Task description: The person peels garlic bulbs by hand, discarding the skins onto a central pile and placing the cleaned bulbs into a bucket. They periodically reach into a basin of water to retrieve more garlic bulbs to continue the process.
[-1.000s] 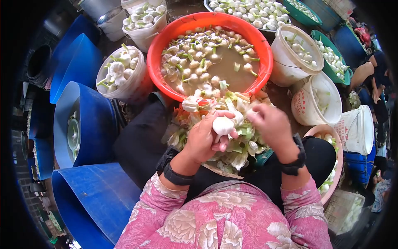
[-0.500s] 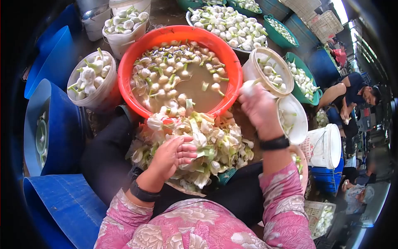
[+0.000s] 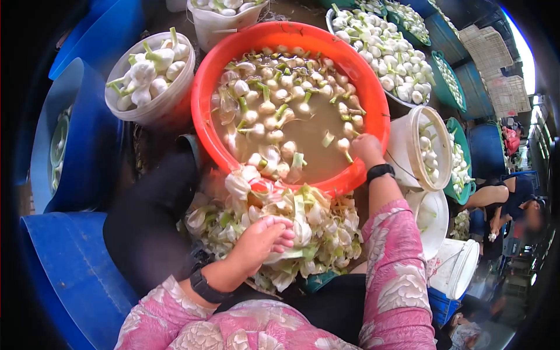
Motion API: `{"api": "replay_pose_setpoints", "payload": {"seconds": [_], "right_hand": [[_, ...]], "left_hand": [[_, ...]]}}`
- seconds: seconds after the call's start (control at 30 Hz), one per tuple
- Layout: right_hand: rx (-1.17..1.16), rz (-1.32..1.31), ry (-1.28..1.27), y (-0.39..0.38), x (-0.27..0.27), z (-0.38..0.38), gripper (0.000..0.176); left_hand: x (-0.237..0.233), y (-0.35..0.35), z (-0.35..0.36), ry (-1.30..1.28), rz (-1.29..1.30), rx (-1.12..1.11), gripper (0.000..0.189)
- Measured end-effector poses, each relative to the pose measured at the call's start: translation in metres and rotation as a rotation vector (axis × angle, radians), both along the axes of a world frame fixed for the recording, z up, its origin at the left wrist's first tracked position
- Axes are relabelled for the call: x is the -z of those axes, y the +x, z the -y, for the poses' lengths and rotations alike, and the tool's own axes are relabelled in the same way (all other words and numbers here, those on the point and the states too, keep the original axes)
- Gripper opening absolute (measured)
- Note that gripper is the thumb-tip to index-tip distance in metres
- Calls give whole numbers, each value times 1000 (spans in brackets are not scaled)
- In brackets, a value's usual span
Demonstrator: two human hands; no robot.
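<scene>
My right hand is over the right inner edge of an orange-red tub. Its fingers point down and are mostly hidden. Just left of them, a garlic bulb with a green stem lies in the murky water, among many other bulbs. My left hand hovers above a heap of peeled garlic skins at the tub's near side. Its fingers are loosely bent, with nothing visible in them.
A white bucket of garlic stands left of the tub, a cream bucket right of it. A metal basin heaped with bulbs sits behind. Blue barrels line the left. A person is seated at right.
My right hand has moved from the cream bucket to the tub's edge; the white bulb it held no longer shows. My left hand's fingers have curled slightly. The view has shifted.
</scene>
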State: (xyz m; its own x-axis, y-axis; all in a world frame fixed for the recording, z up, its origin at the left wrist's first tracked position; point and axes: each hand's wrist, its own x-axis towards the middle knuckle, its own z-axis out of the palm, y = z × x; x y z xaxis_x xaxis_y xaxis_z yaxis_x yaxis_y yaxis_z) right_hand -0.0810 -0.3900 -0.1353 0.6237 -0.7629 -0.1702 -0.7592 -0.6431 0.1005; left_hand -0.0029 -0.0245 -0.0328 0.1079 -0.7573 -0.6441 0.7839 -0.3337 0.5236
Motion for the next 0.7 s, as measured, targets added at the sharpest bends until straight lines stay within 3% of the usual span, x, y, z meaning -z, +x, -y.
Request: {"api": "replay_pose_setpoints", "payload": {"seconds": [0.07, 0.17, 0.27, 0.3, 0.37, 0.43, 0.47, 0.53, 0.6, 0.7], "right_hand": [[166, -172, 152, 17, 1, -14, 30], [104, -438, 126, 21, 46, -10, 28], [7, -501, 324, 23, 66, -4, 29], [-241, -522, 303, 18, 92, 7, 26], [-143, -241, 465, 12, 88, 6, 22], [226, 243, 748, 18, 37, -31, 21], [553, 594, 933, 28, -19, -74, 20], [347, 776, 972, 16, -63, -121, 18], [-12, 745, 787, -2, -101, -168, 16], [-257, 693, 580, -31, -127, -225, 19]], "left_hand": [[1, 5, 2, 6, 20, -19, 25], [5, 13, 8, 37, 35, -52, 24], [7, 18, 13, 60, 16, -92, 23], [8, 20, 14, 56, 36, -97, 23], [6, 19, 13, 50, 70, -101, 23], [8, 18, 13, 36, 48, -110, 23], [7, 17, 12, 30, 37, -109, 22], [2, 16, 11, -2, -26, -137, 24], [-4, 17, 11, -61, -220, -165, 29], [-4, 11, 11, -322, -642, -147, 36]]}}
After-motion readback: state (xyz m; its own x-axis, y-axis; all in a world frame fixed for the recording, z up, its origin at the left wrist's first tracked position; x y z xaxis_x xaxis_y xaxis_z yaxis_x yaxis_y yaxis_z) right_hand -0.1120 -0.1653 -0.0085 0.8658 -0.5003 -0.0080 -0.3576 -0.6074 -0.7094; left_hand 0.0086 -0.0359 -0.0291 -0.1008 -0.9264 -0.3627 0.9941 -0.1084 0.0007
